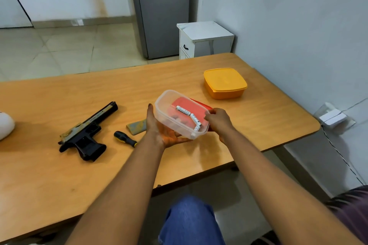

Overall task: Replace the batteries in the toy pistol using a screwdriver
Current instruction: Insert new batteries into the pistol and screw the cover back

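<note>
A clear plastic container (166,103) with white batteries (191,117) inside is held tilted above the table. My left hand (159,131) cups it from beneath and along its left side. My right hand (218,121) grips its right rim. A red lid (201,103) shows behind and under the container. The black and tan toy pistol (87,133) lies on the table to the left. A black-and-yellow-handled screwdriver (124,139) lies between the pistol and my left wrist. A small flat grey-green cover piece (136,127) lies just behind the screwdriver.
An orange lidded box (225,83) stands at the back right of the wooden table (59,175). A white rounded object (6,127) sits at the far left edge. The wall runs close along the table's right side. A white cabinet (205,40) stands behind the table.
</note>
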